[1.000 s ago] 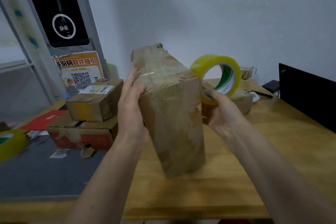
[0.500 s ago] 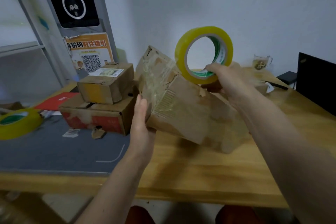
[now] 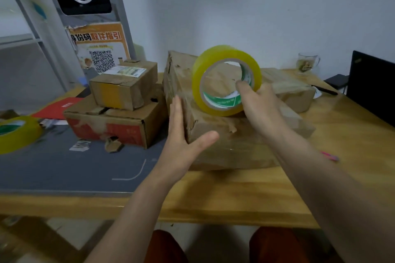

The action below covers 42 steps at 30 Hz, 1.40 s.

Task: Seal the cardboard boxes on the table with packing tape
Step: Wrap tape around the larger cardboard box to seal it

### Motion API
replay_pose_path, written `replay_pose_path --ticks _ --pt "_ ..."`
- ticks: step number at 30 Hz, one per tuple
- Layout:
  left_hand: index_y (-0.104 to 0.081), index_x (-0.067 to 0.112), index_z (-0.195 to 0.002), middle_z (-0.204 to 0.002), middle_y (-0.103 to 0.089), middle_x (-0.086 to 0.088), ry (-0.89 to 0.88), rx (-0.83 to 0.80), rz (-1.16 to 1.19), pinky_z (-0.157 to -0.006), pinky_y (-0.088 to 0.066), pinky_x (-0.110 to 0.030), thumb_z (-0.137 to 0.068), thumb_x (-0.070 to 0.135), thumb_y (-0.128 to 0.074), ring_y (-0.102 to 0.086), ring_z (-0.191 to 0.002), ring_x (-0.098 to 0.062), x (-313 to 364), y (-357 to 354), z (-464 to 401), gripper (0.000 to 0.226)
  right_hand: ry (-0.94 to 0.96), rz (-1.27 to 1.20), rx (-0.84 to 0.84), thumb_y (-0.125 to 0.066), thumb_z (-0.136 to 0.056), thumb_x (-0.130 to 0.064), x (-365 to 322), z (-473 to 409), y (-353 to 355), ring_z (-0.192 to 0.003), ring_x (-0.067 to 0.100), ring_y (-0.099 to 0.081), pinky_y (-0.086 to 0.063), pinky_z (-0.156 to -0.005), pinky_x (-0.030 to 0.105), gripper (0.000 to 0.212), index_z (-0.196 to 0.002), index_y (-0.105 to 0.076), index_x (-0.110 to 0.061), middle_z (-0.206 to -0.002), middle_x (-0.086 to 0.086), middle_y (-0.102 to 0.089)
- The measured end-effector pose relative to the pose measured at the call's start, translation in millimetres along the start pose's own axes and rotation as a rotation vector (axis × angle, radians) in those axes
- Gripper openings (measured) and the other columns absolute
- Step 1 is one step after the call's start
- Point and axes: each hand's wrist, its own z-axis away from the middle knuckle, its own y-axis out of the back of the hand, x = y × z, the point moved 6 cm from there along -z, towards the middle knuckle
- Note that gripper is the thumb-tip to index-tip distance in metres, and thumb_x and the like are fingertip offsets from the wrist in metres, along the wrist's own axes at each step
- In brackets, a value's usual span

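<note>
Hands work over a long cardboard box (image 3: pixel 233 134) lying flat on the wooden bench (image 3: pixel 235 194). Nearest, the left hand (image 3: pixel 183 134) is open, its straight fingers pressed flat against the box's left end and its thumb spread across the front face. Just beyond, the right hand (image 3: pixel 259 104) grips a yellow tape roll (image 3: pixel 226 80) standing on edge on the box's top, fingers hooked through its core. Farther left sit two stacked boxes (image 3: pixel 119 104).

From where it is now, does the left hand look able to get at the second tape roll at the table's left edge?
Probably yes. The left hand lies open against the big box, holding nothing, and the grey mat between it and the spare tape roll shows only small paper scraps, with the stacked boxes further back.
</note>
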Motion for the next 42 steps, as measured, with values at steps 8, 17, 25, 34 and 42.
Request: replay_pose_path --ticks 8,17,25,34,42 --pt "-0.014 0.041 -0.156 -0.165 -0.012 0.015 -0.182 0.087 -0.076 -0.122 -0.024 -0.046 -0.072 0.048 -0.084 -0.012 -0.151 -0.006 8.2 -10.2 -13.3 0.109 0.028 -0.018 0.041 -0.047 -0.089 -0.038 5.0 8.7 3.6 -0.082 0.015 -0.05 -0.036 -0.069 0.029 0.016 -0.081 -0.052 -0.026 -0.077 -0.009 -0.051" --pt "-0.026 0.032 -0.156 -0.161 -0.017 0.025 -0.307 0.03 -0.174 -0.119 -0.01 -0.026 -0.075 0.047 -0.076 0.005 -0.147 0.01 39.6 -21.5 -31.2 0.097 0.06 -0.175 0.255 -0.049 -0.092 -0.036 1.7 6.7 35.8 -0.057 0.003 -0.042 -0.033 -0.052 0.019 0.03 -0.063 -0.048 -0.027 -0.06 -0.012 -0.044" --pt "-0.037 0.029 -0.151 -0.157 -0.038 0.005 -0.155 -0.013 0.074 -0.118 -0.029 -0.051 -0.072 0.038 -0.081 -0.024 -0.15 -0.019 7.5 -4.8 -28.7 0.091 0.054 0.014 0.06 -0.048 -0.094 -0.039 -2.3 -3.2 8.3 -0.081 0.013 -0.051 -0.034 -0.063 0.028 0.021 -0.086 -0.054 -0.021 -0.08 -0.008 -0.053" --pt "-0.039 0.043 -0.14 -0.141 -0.05 0.02 -0.08 -0.093 0.047 -0.113 -0.038 -0.035 -0.068 0.049 -0.076 -0.044 -0.133 0.001 -14.7 -26.2 -32.7 0.082 0.011 0.01 0.051 -0.055 -0.092 -0.035 17.5 -3.3 14.1 -0.092 0.015 -0.058 -0.041 -0.074 0.029 0.02 -0.101 -0.059 -0.019 -0.094 -0.003 -0.061" --pt "-0.039 0.049 -0.138 -0.145 -0.046 0.015 -0.021 -0.087 -0.11 -0.115 -0.036 -0.039 -0.066 0.062 -0.073 -0.04 -0.136 -0.005 -32.6 -26.3 -34.4 0.08 -0.004 0.108 -0.08 -0.061 -0.09 -0.034 37.0 -7.3 -5.8 -0.071 0.006 -0.051 -0.035 -0.056 0.025 0.016 -0.086 -0.051 -0.023 -0.079 -0.007 -0.054"
